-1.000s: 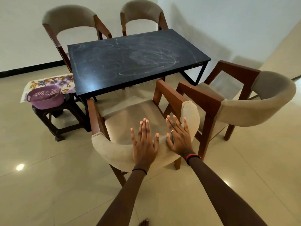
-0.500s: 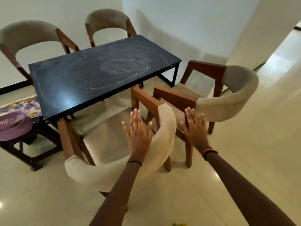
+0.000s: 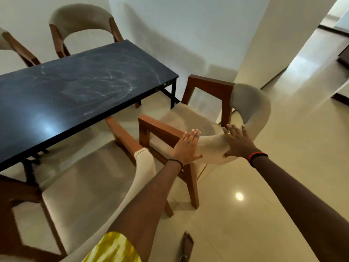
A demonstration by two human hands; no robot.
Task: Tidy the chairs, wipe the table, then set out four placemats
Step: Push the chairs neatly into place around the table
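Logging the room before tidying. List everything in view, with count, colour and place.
table: one, black top with whitish smears, left of centre.
far chair: one, beige padding on brown wood, behind the table.
edge chair: one, same colours, cut off at the left edge.
near chair: one, same colours, at the table's near side.
angled chair: one, same colours, off the table's right corner.
floor: glossy cream tiles.
yellow garment: one, bottom edge.
foot: one, bare, bottom centre.
left hand: flat on the angled chair's backrest, black wristband.
right hand: flat on the same backrest, red wristband, ring.
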